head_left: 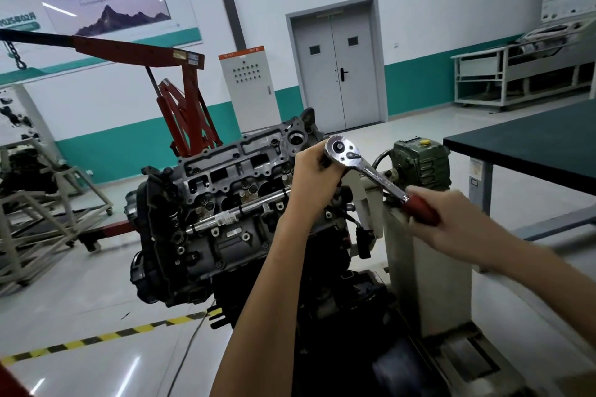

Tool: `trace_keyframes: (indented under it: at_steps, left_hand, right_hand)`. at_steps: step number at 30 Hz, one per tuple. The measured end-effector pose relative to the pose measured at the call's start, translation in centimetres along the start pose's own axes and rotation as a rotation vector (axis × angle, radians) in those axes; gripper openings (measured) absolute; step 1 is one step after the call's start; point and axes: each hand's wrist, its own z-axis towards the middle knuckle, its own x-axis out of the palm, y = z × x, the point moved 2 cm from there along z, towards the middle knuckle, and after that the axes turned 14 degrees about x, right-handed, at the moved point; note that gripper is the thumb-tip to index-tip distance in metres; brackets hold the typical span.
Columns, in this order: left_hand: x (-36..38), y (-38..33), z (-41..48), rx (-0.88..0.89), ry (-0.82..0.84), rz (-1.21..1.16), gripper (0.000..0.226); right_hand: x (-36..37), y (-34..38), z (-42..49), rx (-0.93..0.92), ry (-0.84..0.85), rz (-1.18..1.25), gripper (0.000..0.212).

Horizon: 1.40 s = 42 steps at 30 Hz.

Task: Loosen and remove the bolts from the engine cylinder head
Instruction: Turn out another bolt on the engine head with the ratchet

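Note:
A bare engine with its cylinder head uppermost sits on a stand in the middle of the view. A chrome ratchet wrench with a red handle is raised above the right end of the head. My left hand is curled just under the ratchet's round head, hiding whatever socket or extension hangs below it. My right hand grips the red handle, lower right of the ratchet head and blurred. Several bolts and bolt holes show along the head's top face.
A red engine hoist stands behind the engine. The white engine stand with its green gearbox is on the right. A dark-topped workbench lies at far right. A metal frame trolley is at left, with yellow-black floor tape below.

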Motion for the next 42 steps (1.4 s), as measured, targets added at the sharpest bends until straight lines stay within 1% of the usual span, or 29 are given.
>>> trace_keyframes:
  at_steps: [1,3,5,7,9,10,12,14,16,18,20,21,23,24,26,28,29,31,33,36,38,40,42]
  left_hand:
    - [0.0,-0.1,0.0,0.005,0.001,0.007,0.02]
    - [0.1,-0.1,0.0,0.009,-0.009,0.01,0.02]
    - [0.1,-0.1,-0.1,-0.002,-0.019,-0.004,0.032]
    - [0.2,-0.1,-0.1,-0.001,-0.022,-0.012,0.044]
    - [0.2,-0.4,-0.2,0.013,-0.01,-0.015,0.046]
    - [0.2,-0.5,-0.3,0.015,-0.008,-0.024,0.045]
    - [0.2,-0.4,-0.2,0.009,-0.01,-0.024,0.044]
    - [0.3,-0.2,0.0,-0.005,-0.011,-0.003,0.047]
    - [0.4,-0.3,0.2,-0.028,-0.012,0.011,0.047]
    - [0.5,-0.3,0.2,-0.038,0.005,0.021,0.034]
    - [0.7,-0.4,0.3,-0.025,0.005,0.031,0.02]
    - [0.7,-0.4,0.2,-0.017,-0.006,0.037,0.019]
    - [0.8,-0.4,0.1,-0.003,-0.029,0.042,0.023]
    - [0.8,-0.4,0.1,0.001,-0.034,0.042,0.024]
    - [0.8,-0.2,0.2,0.003,-0.032,0.053,0.025]
    - [0.8,-0.1,0.3,0.022,-0.022,0.059,0.03]
    - [0.8,-0.1,0.3,0.027,-0.018,0.062,0.033]
    - [0.7,0.0,0.3,0.009,-0.014,0.065,0.038]
    - [0.7,0.0,0.4,-0.024,-0.003,0.069,0.037]
    - [0.8,-0.5,0.7,-0.038,0.054,0.074,0.018]
    - [0.5,-0.6,0.7,-0.039,0.051,0.078,0.016]
    - [0.0,-0.4,0.5,-0.022,0.024,0.078,0.015]
    - [-0.1,-0.3,0.2,-0.03,0.036,0.077,0.014]
  right_hand:
    - [-0.1,-0.1,0.2,-0.008,-0.017,-0.016,0.021]
    - [1.6,-0.3,-0.4,0.068,-0.051,0.059,0.018]
    - [5.3,0.8,-2.1,0.175,-0.132,0.272,0.02]
    - [9.3,3.5,-3.5,0.24,-0.183,0.548,0.022]
    - [12.2,6.2,-3.5,0.27,-0.153,0.787,0.028]
    - [13.0,7.0,-3.4,0.27,-0.127,0.84,0.032]
    - [12.4,6.6,-3.3,0.277,-0.08,0.794,0.038]
    - [9.7,4.6,-3.3,0.231,-0.033,0.628,0.035]
    - [6.3,2.2,-2.7,0.162,-0.018,0.405,0.028]
    - [3.4,0.7,-1.7,0.129,0.016,0.235,0.025]
    - [2.1,0.2,-1.0,0.142,0.016,0.19,0.011]
    - [2.3,0.1,-1.1,0.15,-0.013,0.189,0.011]
    - [4.4,0.8,-1.9,0.176,-0.097,0.257,0.019]
    - [6.0,1.6,-2.5,0.208,-0.144,0.331,0.021]
    - [9.2,3.8,-3.4,0.28,-0.19,0.565,0.021]
    - [11.7,5.8,-3.4,0.306,-0.185,0.761,0.023]
    - [12.5,6.3,-3.2,0.307,-0.166,0.813,0.024]
    - [12.2,6.1,-3.1,0.303,-0.123,0.816,0.028]
    - [9.8,4.1,-3.0,0.25,-0.096,0.642,0.03]
    - [3.7,0.8,-2.0,0.132,-0.025,0.233,0.033]
    - [0.4,0.0,-0.6,0.047,-0.012,0.028,0.038]
    - [-0.3,0.1,0.2,-0.014,-0.046,-0.048,0.039]
    - [1.6,0.2,-0.5,0.047,-0.081,0.056,0.029]
